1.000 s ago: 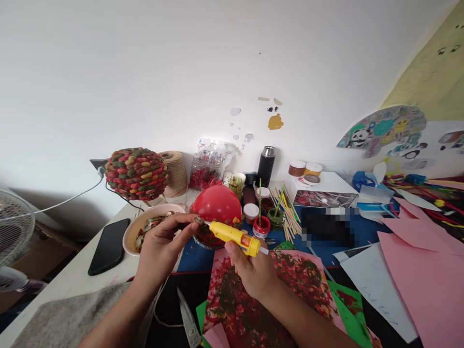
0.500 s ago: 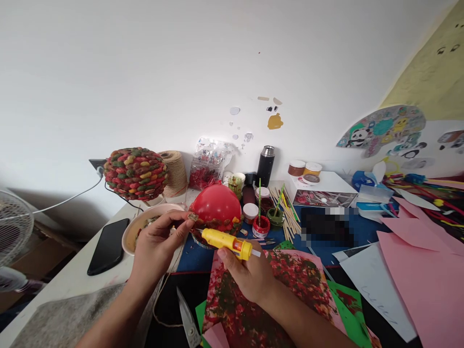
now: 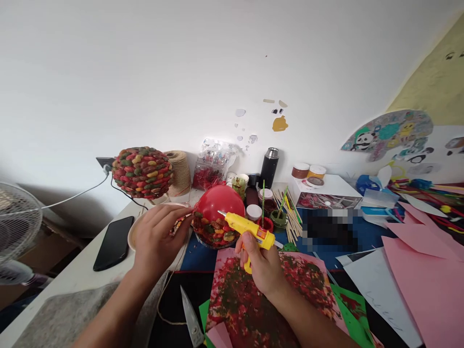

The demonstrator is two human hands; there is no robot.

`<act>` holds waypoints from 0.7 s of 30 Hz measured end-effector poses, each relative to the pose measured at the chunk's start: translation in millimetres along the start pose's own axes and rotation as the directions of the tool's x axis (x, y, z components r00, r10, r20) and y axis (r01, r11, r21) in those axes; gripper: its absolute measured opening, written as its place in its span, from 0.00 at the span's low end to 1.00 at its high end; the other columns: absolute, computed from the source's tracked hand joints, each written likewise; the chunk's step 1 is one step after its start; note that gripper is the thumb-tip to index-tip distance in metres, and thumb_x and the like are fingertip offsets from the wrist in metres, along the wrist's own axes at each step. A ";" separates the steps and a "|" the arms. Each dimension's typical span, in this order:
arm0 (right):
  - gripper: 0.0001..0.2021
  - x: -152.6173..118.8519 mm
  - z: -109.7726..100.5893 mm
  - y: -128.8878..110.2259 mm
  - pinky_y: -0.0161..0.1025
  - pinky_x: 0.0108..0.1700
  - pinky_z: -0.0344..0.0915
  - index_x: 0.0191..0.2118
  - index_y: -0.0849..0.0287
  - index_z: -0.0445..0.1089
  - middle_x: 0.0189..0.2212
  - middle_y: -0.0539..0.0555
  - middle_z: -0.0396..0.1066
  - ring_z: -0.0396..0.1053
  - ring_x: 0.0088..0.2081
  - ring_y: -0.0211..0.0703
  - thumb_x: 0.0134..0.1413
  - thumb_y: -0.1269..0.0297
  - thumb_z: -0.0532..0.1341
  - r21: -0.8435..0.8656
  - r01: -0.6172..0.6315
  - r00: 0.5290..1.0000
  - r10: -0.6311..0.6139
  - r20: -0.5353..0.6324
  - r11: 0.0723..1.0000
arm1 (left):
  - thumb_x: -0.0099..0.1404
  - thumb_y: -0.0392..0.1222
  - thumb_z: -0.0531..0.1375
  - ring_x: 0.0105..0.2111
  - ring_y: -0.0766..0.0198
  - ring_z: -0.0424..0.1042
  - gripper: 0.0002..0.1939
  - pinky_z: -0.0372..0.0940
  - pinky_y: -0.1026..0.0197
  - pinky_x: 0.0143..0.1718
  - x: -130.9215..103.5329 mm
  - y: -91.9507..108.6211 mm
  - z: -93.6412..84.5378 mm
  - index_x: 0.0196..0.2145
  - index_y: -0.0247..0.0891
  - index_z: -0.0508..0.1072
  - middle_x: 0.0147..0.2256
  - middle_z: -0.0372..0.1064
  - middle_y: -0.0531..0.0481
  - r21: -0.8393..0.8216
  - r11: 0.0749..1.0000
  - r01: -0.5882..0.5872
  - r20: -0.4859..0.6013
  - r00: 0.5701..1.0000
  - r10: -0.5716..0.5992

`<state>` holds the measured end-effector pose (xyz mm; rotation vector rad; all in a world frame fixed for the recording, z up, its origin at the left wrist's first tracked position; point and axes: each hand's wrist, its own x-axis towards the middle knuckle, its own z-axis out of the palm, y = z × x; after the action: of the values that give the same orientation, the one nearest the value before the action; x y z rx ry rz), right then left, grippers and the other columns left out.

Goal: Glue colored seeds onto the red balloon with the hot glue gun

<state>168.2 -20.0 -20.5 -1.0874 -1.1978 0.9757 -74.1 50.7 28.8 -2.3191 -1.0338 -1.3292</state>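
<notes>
My right hand (image 3: 266,266) is wrapped round a yellow hot glue gun (image 3: 250,231), its metal nozzle pointing up and left in front of a red balloon (image 3: 222,203). Painted nutshell-like pieces (image 3: 215,231) in red, green and yellow cover the balloon's lower part, which rests in a bowl-like holder. At the left side of this band, my left hand (image 3: 159,237) pinches a small painted shell (image 3: 197,214) against the balloon. Its fingers partly hide the piece. Behind my left hand, a pale bowl (image 3: 133,233) is mostly covered by it.
A finished-looking shell-covered ball (image 3: 143,172) stands at left beside a twine spool (image 3: 179,174). Paint jars (image 3: 279,220), wooden sticks (image 3: 292,217) and a black flask (image 3: 270,168) are behind. Scissors (image 3: 192,319), a paint-stained sheet (image 3: 250,299) and a phone (image 3: 113,243) lie nearer.
My left hand has brought the small shell from in front of the balloon to its left side. My right hand has drawn the glue gun right, away from the shell, tilting its nozzle up.
</notes>
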 end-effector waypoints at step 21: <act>0.39 0.8 -1.7 -3.3 0.37 0.25 0.59 0.30 0.58 0.80 0.17 0.47 0.63 0.62 0.20 0.38 0.68 0.24 0.56 -0.025 0.053 0.996 -0.051 0.077 0.998 | 0.79 0.38 0.61 0.39 0.51 0.81 0.09 0.69 0.50 0.42 6.6 12.0 13.9 0.45 0.37 0.83 0.40 0.86 0.43 0.180 0.969 -0.169 0.135 0.980 0.146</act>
<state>170.0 -20.1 -17.2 -1.0423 -1.2990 0.9708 -54.7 52.8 28.1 -2.3050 -0.9432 -0.9957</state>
